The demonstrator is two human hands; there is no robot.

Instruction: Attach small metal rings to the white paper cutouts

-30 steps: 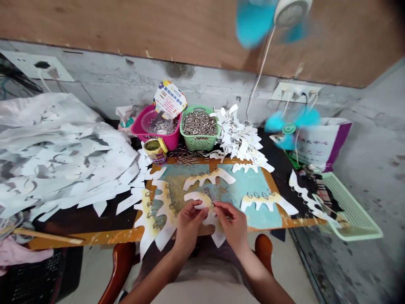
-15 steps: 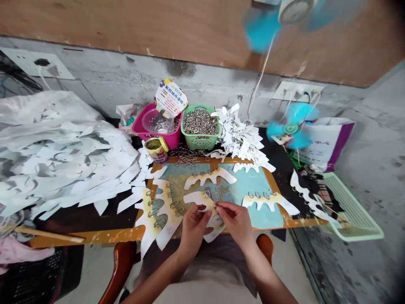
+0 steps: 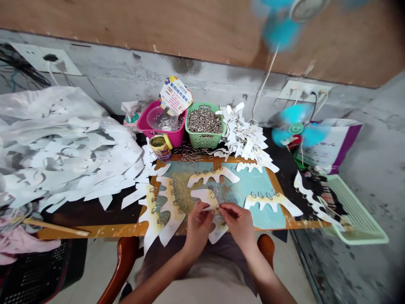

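Note:
My left hand [image 3: 198,226] pinches a white paper cutout [image 3: 202,196] with a yellowish smeared face, holding it over a teal and orange painted board [image 3: 253,179]. My right hand [image 3: 238,223] meets it at the cutout's edge, its fingertips closed on a small metal ring [image 3: 217,207]. Other cutouts with rings threaded along them [image 3: 164,207] lie beside my left hand. Further cutouts [image 3: 272,202] rest on the board to the right.
At the back stand a green basket of metal rings [image 3: 205,142], a pink basket [image 3: 161,137] and a small can [image 3: 160,147]. Cutout piles lie at left [image 3: 63,143] and back [image 3: 243,139]. A spinning fan [image 3: 295,128] stands at right, with a green tray [image 3: 354,215] beyond.
The whole view has drifted slightly, with the table sitting further right. My hands stay together on the cutout, which has turned a little between my fingers.

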